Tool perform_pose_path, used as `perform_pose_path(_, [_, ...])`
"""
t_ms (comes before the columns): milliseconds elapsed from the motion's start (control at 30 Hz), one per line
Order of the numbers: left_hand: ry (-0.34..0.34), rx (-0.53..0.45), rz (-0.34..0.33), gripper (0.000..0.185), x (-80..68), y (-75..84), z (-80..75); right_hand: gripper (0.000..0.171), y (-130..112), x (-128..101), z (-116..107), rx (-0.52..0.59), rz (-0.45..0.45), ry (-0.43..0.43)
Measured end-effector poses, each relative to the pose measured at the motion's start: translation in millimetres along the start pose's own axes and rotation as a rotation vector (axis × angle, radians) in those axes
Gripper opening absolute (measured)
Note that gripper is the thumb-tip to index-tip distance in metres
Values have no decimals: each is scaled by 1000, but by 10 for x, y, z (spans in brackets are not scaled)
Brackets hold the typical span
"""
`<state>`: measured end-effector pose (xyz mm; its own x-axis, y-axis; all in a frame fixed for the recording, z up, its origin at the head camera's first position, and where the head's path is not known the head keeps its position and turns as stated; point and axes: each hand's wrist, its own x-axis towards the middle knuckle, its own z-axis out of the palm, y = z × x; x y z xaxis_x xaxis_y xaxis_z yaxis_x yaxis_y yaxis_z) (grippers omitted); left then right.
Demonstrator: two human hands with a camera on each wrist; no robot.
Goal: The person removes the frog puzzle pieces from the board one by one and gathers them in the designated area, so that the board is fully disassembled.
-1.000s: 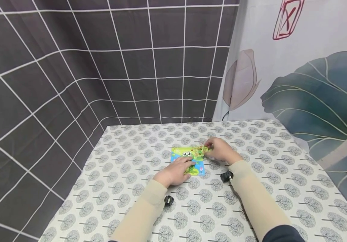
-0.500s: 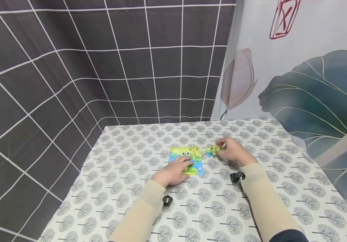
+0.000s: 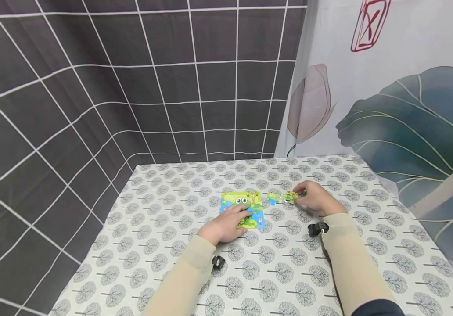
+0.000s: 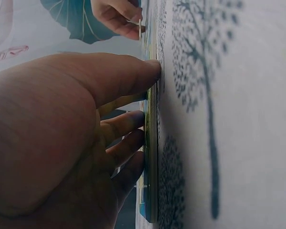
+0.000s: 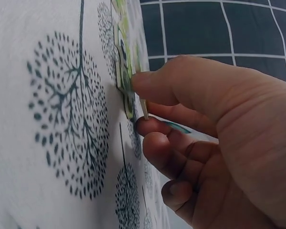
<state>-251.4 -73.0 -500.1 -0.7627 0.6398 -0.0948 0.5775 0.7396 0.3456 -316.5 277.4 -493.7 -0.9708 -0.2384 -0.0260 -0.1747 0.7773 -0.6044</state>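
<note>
A dark gridded curtain (image 3: 151, 83) hangs at the far and left sides, and a pale curtain (image 3: 329, 30) with a large painted leaf at the right. Below them lies a tree-print tablecloth (image 3: 171, 193). From the near side a left hand (image 3: 228, 223) rests on the board, its fingers extended and loosely spread with their tips on its face, the thumb at its near edge, seemingly steadying it. To the right, the right hand (image 3: 314, 196) pinches at a piece cluster (image 3: 290, 197), thumb and forefinger closed on a thin edge; how many pieces it grips cannot be told. The frog puzzle board (image 3: 246, 195) lies flat on the cloth, mostly under the left hand; whether its picture is assembled or printed beneath is unclear. The cluster sits farther right, well apart from it. Between cluster and board, near the board's far right corner, lies a smaller green-and-blue piece (image 3: 273, 198). The step in hand looks like separating or laying out loose pieces beside the board; the next move probably calls for spreading the pinched ones flat, with the left hand holding the board steady.
</note>
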Motion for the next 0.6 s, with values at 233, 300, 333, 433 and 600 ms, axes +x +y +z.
perform_pose_path(233, [-7,-8,-4,65,-4,5,-3,42,119,-35,-59,-5,25,-4])
perform_pose_path(300, [-8,-11,-3,65,-7,7,-8,42,149,-39,-83,-11,22,3])
perform_pose_path(333, [-6,-11,-2,65,-7,5,-8,42,163,-44,-95,-16,20,6])
perform_pose_path(433, [-4,-8,-1,65,-9,3,-6,40,202,-61,-120,-15,31,12])
perform_pose_path(600, [-4,-5,-1,64,-11,11,-10,35,257,-101,-166,-21,42,11])
